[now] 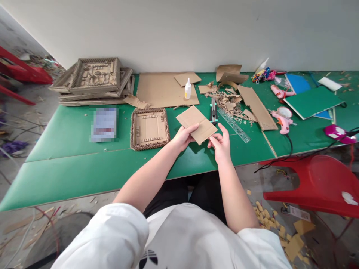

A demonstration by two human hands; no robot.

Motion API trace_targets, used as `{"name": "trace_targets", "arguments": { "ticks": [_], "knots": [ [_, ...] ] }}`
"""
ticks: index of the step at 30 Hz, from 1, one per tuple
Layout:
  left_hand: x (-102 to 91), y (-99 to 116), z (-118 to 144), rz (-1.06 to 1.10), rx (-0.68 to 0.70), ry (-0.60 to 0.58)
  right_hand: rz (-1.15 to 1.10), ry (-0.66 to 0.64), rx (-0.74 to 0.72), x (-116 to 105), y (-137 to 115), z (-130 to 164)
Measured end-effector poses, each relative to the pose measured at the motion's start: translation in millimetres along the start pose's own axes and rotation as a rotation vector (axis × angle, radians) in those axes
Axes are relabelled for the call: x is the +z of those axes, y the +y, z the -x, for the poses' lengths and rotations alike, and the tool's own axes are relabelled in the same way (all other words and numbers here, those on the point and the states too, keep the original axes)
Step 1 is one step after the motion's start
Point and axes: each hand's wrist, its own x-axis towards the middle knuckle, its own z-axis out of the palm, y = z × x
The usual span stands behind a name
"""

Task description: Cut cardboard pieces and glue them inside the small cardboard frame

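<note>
My left hand [185,137] grips a rectangular piece of cardboard [196,123] by its near left edge, thumb on top. At the lower right corner of this piece, my right hand [220,144] has its thumb and a finger closed on the edge, with the index finger raised. Just beyond the cardboard lies a utility knife [213,111], black and mint green. A clear stencil ruler [235,127] rests to its right. On the left sits a square cardboard tray [150,127] with corrugated walls and small ridged strips inside.
A glue bottle [187,89] stands on a flat cardboard sheet [157,87]. Cardboard scraps [230,102] lie behind the ruler. Several cardboard trays [95,76] are stacked at back left. Pink glue guns [284,122] and a green board [312,101] lie right; a red stool [322,183] stands below.
</note>
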Motion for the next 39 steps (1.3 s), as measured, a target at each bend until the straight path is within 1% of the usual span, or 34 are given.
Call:
{"name": "trace_targets", "arguments": {
  "ticks": [9, 18, 23, 32, 39],
  "knots": [
    [0.3, -0.3, 0.3, 0.045, -0.014, -0.036, -0.042, -0.02, 0.013, -1.3, 0.0, -0.8],
    [1.3, 0.5, 1.5, 0.091, -0.032, -0.062, -0.163, -0.062, 0.091, -1.2, -4.5, -0.7],
    [2.5, 2.2, 3.7, 0.103, -0.041, -0.098, -0.212, -0.103, 0.138, -4.0, -3.6, -2.5],
    [2.9, 2.2, 5.3, 0.098, -0.016, -0.117, -0.274, -0.129, 0.183, -3.4, -6.0, -2.6],
    [1.0, -0.3, 2.4, 0.093, 0.012, -0.109, -0.257, -0.158, 0.172, -5.3, -3.9, -3.3]
  ]
}}
